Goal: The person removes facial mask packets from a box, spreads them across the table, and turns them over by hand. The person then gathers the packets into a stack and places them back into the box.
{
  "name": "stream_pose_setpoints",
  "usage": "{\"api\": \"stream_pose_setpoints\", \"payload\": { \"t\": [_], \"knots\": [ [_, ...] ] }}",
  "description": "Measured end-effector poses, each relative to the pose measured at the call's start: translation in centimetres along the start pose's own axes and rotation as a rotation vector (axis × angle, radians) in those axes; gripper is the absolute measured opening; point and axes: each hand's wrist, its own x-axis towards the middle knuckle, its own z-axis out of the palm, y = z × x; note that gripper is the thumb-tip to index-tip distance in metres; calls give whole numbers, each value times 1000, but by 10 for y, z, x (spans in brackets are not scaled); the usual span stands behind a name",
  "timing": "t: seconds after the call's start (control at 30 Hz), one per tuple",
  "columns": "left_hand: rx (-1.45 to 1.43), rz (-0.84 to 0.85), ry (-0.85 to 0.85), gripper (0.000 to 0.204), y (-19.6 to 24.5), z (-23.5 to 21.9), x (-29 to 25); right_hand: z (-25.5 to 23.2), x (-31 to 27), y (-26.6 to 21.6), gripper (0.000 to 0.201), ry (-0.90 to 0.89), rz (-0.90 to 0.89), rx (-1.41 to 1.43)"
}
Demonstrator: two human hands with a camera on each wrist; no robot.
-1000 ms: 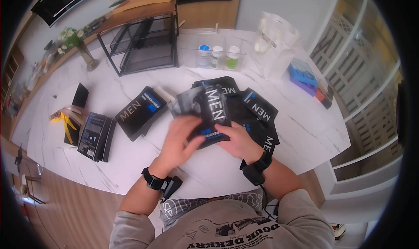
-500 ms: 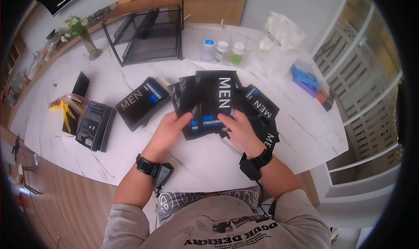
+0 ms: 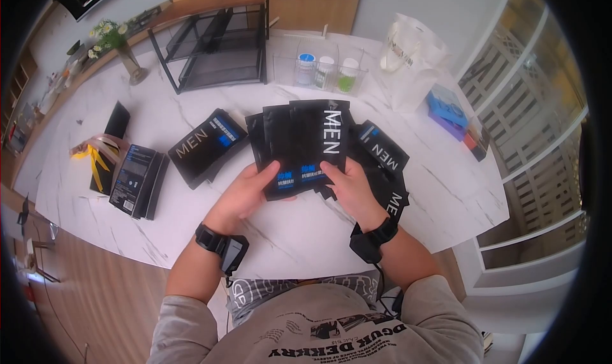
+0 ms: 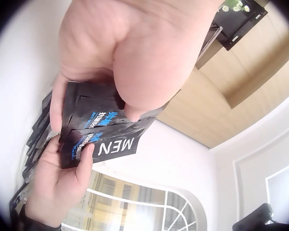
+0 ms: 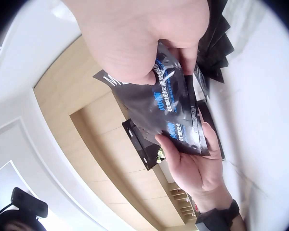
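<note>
Six o'clock from the held packets [image 3: 299,144], there's room over bare tabletop [image 3: 293,243]! Nine o'clock, a black stack [image 3: 205,148] blocks; three, spread pouches [image 3: 381,155] crowd; twelve, the clear bin [image 3: 285,77] stands.

the head view looks down from above, while closer wrist views share the packets [image 4: 96,118].

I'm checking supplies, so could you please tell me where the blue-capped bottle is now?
In the head view, the blue-capped bottle stands leftmost of three in the clear bin, right of the black rack.
</note>
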Motion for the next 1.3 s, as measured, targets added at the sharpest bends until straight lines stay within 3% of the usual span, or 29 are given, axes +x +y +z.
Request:
{"api": "stream_pose_setpoints", "payload": {
  "t": [0.43,0.63,1.03,1.23,1.3],
  "knots": [
    [96,-50,57,49,4,-11,2,-2,2,-5,25,85,30,-88],
    [176,41,91,41,1,-11,1,2,0,-7,24,115,4,-67],
    [212,53,125,24,5,-9,-1,0,2,-5,22,126,-9,-95],
    [280,62,94,17,-2,-9,2,4,0,2,18,38,-38,-71],
    [396,44,41,21,-4,-11,1,3,-2,4,21,1,-53,-208]
  ]
}}
